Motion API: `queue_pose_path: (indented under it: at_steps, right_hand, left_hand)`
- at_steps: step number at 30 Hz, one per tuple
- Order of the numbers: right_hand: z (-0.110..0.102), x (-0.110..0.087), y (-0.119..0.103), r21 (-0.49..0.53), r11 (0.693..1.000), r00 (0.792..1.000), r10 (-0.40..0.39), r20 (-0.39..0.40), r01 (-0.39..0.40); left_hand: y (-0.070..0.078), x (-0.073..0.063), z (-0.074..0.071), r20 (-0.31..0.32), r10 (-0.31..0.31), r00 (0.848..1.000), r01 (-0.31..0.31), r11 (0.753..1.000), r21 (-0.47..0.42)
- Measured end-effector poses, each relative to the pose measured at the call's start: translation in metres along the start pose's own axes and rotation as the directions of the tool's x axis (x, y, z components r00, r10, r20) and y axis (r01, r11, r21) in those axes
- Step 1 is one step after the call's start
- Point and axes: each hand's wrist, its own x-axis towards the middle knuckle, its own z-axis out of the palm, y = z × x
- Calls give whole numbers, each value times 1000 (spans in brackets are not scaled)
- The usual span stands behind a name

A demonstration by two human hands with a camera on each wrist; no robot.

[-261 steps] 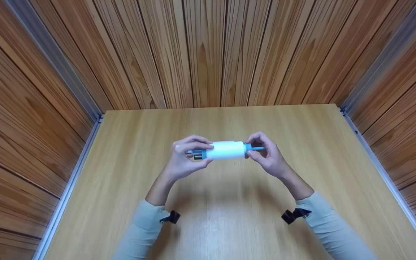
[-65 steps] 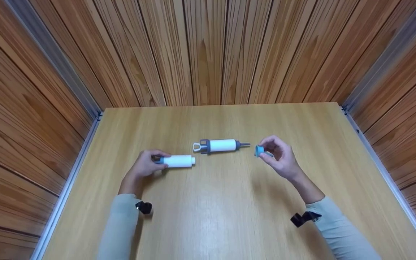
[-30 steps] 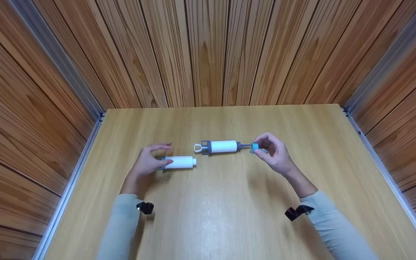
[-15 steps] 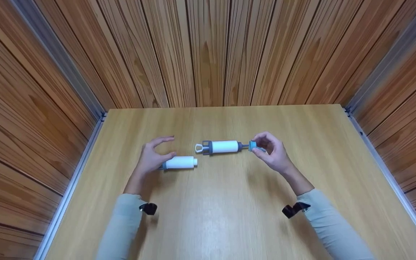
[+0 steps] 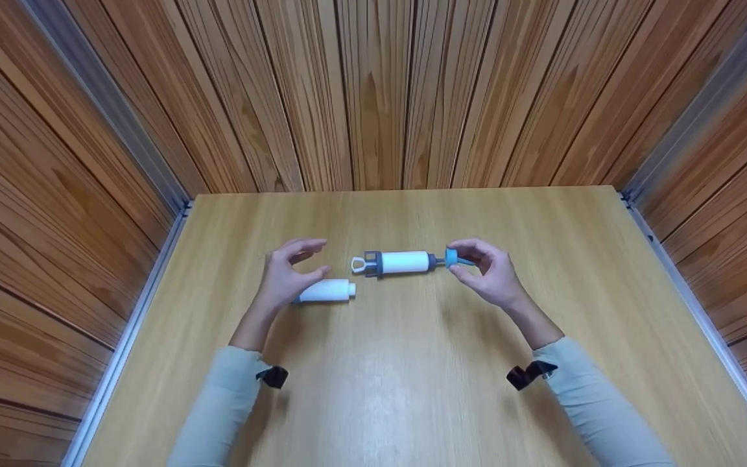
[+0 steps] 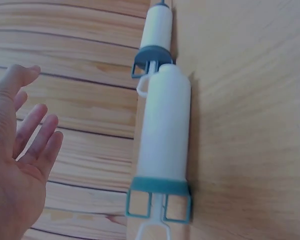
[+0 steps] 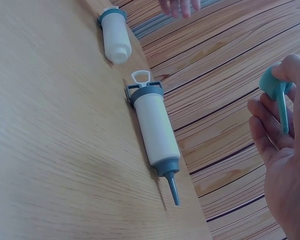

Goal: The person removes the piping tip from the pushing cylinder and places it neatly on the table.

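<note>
Head view: the right grip (image 5: 493, 279) pinches a blue nozzle cap (image 5: 451, 258) above the bench (image 5: 373, 383), near a grey-nozzled white tube (image 5: 404, 262) lying there. The left grip (image 5: 283, 279), half spread and holding nothing, hovers near a blunt-ended white tube (image 5: 326, 290).

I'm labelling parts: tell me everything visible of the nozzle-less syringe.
The nozzle-less syringe has a white, plastic-looking barrel, a short narrow neck and a teal collar with two squarish loops. A white handle extends behind that, its end cut off in the left wrist view. The syringe lies on its side on the wooden table, neck pointing right, left of the nozzled syringe and nearer the person. Only the table appears to touch it; the left hand hovers nearby.
</note>
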Motion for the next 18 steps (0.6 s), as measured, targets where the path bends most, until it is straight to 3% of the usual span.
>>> queue_pose_path:
  at_steps: [7,18]
  right_hand:
    - [5,-1,1,22,999,999,39,-15,-39]
    - [11,3,-1,4,997,997,79,-11,-79]
  left_hand:
    - [12,2,11,20,72,997,-73,997,25]
    - [26,9,28,31,110,993,-110,994,-19]
